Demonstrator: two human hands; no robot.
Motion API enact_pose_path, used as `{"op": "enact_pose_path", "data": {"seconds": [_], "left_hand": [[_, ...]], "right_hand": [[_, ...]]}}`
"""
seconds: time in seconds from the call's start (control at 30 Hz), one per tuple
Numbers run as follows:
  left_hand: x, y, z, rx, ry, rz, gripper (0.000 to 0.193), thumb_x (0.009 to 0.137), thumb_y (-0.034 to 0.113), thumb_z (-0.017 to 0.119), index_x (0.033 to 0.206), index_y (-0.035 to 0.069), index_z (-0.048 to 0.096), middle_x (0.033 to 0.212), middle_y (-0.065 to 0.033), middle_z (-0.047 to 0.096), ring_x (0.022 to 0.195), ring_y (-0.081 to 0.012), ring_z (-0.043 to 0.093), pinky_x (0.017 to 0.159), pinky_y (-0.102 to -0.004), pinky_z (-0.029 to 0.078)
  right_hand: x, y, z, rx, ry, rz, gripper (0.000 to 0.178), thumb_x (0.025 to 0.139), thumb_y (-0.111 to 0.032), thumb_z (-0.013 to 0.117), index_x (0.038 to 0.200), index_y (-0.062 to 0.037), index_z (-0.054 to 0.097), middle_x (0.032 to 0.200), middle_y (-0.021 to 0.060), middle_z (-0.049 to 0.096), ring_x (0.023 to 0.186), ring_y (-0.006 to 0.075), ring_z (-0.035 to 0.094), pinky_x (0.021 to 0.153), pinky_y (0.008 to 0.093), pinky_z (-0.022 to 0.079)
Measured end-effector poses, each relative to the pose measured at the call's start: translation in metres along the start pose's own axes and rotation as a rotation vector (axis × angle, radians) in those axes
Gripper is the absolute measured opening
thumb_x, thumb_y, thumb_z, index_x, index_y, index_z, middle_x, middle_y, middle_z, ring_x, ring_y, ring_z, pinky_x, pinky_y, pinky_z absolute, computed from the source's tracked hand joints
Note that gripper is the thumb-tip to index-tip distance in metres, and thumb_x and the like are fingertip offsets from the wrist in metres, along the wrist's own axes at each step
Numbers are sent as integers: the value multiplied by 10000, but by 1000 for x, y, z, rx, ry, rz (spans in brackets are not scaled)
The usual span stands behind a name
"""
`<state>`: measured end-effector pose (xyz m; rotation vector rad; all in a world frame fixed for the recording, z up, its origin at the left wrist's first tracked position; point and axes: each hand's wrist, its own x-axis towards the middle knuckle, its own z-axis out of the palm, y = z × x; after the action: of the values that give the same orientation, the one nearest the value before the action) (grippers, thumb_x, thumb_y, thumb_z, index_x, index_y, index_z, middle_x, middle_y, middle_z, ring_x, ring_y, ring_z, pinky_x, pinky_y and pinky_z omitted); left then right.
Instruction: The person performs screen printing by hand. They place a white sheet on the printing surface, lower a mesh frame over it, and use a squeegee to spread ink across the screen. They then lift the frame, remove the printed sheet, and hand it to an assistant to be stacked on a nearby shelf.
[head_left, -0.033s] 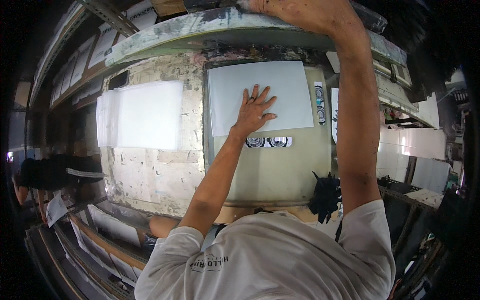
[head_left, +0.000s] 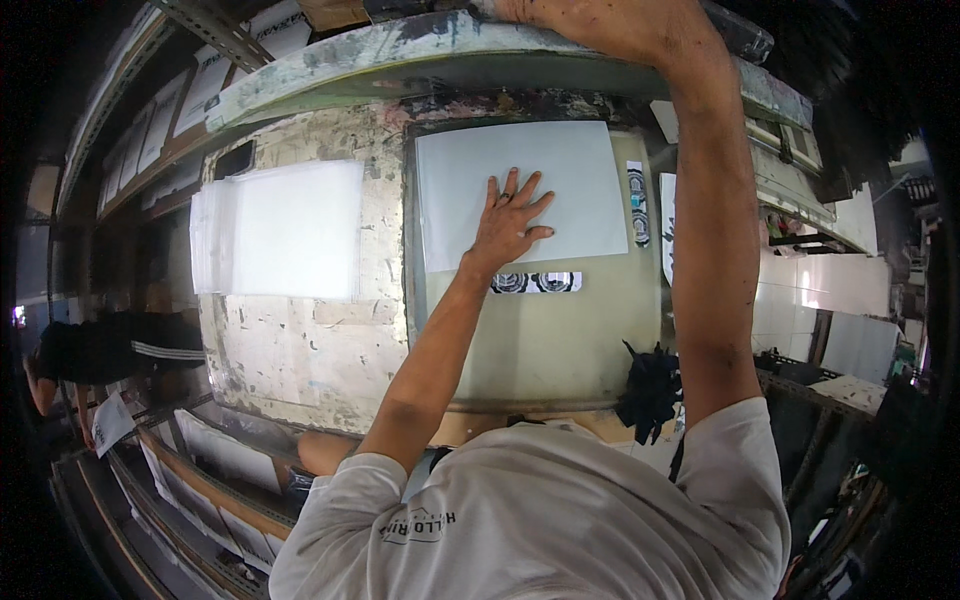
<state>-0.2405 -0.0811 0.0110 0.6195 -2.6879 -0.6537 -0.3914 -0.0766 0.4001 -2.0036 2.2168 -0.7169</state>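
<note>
My left hand (head_left: 507, 222) lies flat with its fingers spread on a white sheet (head_left: 575, 170). The sheet rests on a pale, greenish board (head_left: 560, 350). One printed strip with round dark patterns (head_left: 537, 283) is on the board just below the sheet, and another upright strip (head_left: 637, 205) sits to its right. My right arm reaches up past the board to a raised, paint-stained frame bar (head_left: 400, 60). At the picture's top edge, my right hand (head_left: 585, 22) is at this bar; its fingers are mostly cut off or hidden.
Left of the board, a stack of white sheets (head_left: 295, 230) lies on a worn, paint-spotted tabletop (head_left: 310, 350). A dark ragged cloth (head_left: 650, 395) hangs at the near right corner. Shelves with boxes (head_left: 150, 140) line the far left. Another person (head_left: 110, 345) bends at the left.
</note>
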Motion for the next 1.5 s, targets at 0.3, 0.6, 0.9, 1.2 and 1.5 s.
{"op": "enact_pose_path", "data": {"seconds": [0.3,0.6,0.9,1.2,1.5], "left_hand": [[-8,20,8,-55,-48,11,637,876,501,653,1423,183,579,1623,-88,329,1531,-383,165,1232,-612,52],[-13,21,10,-8,-41,24,629,886,455,668,1437,173,559,1625,-83,324,1526,-382,187,1229,-619,69],[-14,26,9,-61,-31,31,639,890,446,668,1439,141,550,1620,-87,331,1524,-373,195,1229,-621,71],[-17,34,-60,-201,282,-68,646,924,346,685,1492,121,475,1564,-115,433,1491,-360,304,1223,-549,158],[-113,20,-178,-1016,1236,-407,665,733,-83,704,1362,-35,494,1231,-123,620,1105,-227,619,929,-340,522]], "right_hand": [[2,9,10,-56,92,-84,486,709,-437,802,1026,-70,794,813,145,754,756,279,704,802,420,554],[-1,6,9,-65,99,-76,482,706,-445,804,1011,-72,798,804,133,752,769,276,701,810,431,546],[0,10,12,-60,105,-66,480,710,-444,810,1011,-71,797,839,141,745,815,286,691,825,433,539],[-11,14,14,-28,50,-70,494,705,-432,802,1044,-72,790,834,144,758,740,256,693,777,407,547],[-128,11,91,-72,260,-290,462,757,-350,802,1197,-228,730,784,82,624,677,292,630,605,414,492]]}}
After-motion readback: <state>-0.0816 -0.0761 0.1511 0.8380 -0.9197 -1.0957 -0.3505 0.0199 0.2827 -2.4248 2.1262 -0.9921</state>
